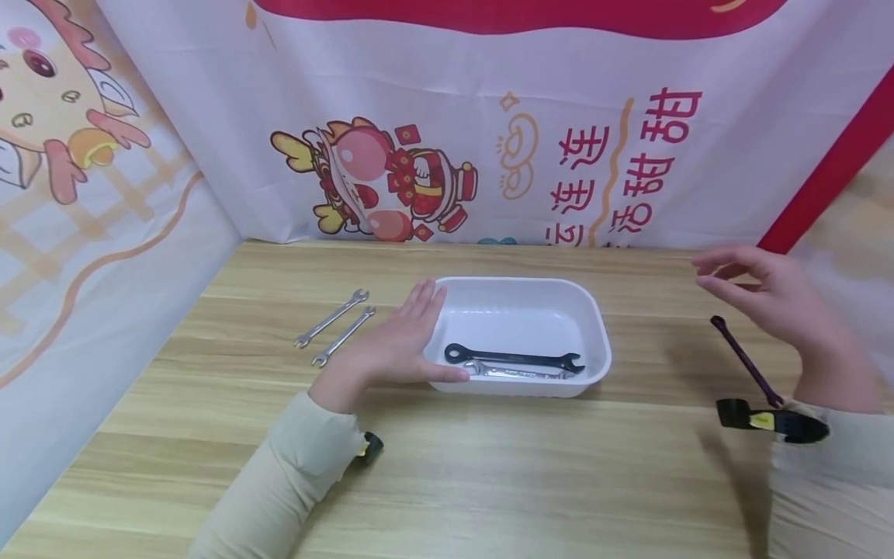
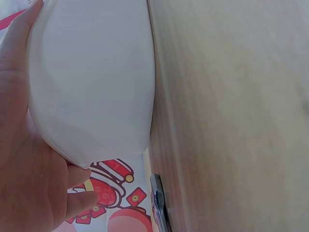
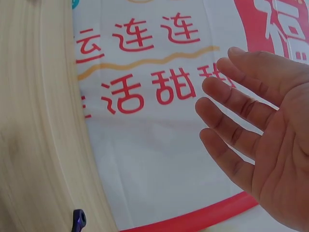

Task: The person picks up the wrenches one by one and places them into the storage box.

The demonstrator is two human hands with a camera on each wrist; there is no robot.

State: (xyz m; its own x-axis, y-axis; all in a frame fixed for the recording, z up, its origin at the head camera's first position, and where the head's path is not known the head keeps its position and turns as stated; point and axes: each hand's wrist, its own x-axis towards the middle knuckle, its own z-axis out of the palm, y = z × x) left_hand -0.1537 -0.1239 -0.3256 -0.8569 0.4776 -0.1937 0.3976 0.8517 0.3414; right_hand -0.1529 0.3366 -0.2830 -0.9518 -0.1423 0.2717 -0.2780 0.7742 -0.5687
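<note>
My left hand [image 1: 398, 334] rests against the left end of a white plastic tray [image 1: 604, 349]. Its fingers lie fairly straight along the rim, with the thumb at the front edge. Inside the tray, a black combination wrench [image 1: 513, 359] lies beside a silver wrench [image 1: 520, 373] near the front wall. My right hand [image 1: 782, 299] is raised off the table at the right, holding nothing, its fingers loosely bent in the right wrist view. Below it on the table lies a dark purple wrench [image 1: 743, 359], its lower end close to the wrist camera.
Two silver open-ended wrenches, a longer one [image 1: 331, 318] and a shorter one [image 1: 344, 336], lie side by side left of the tray. A printed cloth [image 1: 244, 140] hangs behind the wooden table [image 1: 524, 473], and another cloth [image 1: 126, 303] borders its left side.
</note>
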